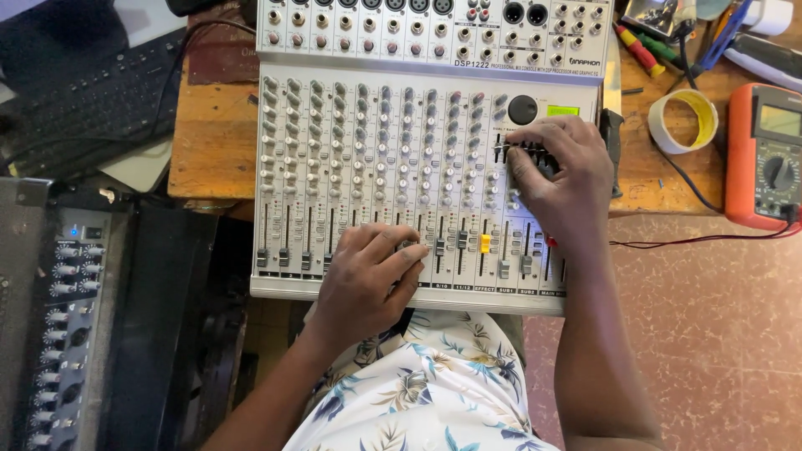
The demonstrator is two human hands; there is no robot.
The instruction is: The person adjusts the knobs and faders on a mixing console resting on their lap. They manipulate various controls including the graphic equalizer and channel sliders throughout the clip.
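Note:
A silver audio mixing console [334, 167] with rows of grey knobs and sliders lies partly on a wooden table [213, 142] and over my lap. My left hand [368, 280] rests on the lower faders, fingertips pinching one fader cap near the middle. My right hand [564, 179] lies over the small black sliders at the console's right, with its fingers on them. A yellow fader cap [484, 243] sits between the two hands. I wear a white shirt with a leaf print [434, 392].
An orange multimeter [764, 159] with red and black leads lies at the right edge. A roll of tape [685, 121] and screwdrivers [643, 46] are at the back right. A black keyboard [109, 100] and a dark rack unit with knobs [58, 326] are on the left.

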